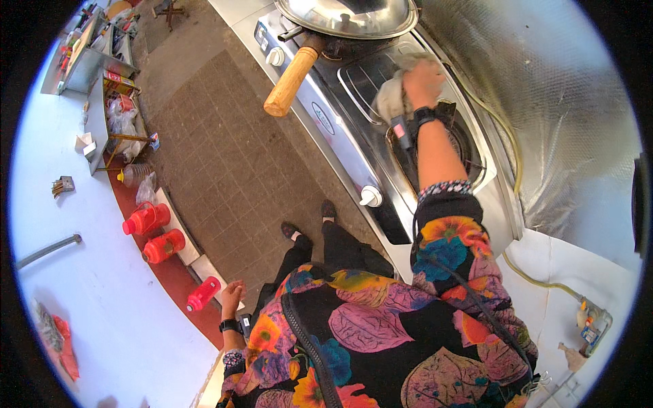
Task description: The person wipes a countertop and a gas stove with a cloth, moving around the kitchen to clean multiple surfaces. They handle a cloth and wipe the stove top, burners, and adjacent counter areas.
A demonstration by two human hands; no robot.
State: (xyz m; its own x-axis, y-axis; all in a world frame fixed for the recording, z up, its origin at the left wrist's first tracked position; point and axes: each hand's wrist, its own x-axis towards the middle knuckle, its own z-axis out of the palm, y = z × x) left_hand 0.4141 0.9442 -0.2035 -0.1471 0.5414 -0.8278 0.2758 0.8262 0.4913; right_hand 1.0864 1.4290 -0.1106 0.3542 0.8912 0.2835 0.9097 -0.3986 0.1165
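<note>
A crumpled grey-beige cloth point(390, 99) lies under my right hand point(424, 84), which grips it against the top of a steel-and-black gas stove point(357, 92), between its two burners. The hand is slightly blurred. Below my right wrist is a burner point(461, 145) with a black pan support, partly covered by my forearm. My left hand point(233, 296) hangs low beside my body with its fingers loosely curled, touching nothing that I can see. At the top, a wok with a wooden handle point(292, 81) sits on the other burner under a shiny metal lid point(352, 15).
Foil sheeting point(551, 102) covers the wall behind the stove, and a yellowish gas hose point(510, 132) runs along its back edge. Across the tiled floor point(229, 153) stand red thermos flasks point(163, 246), a red bottle point(204, 294) and a shelf point(99, 122) with bags.
</note>
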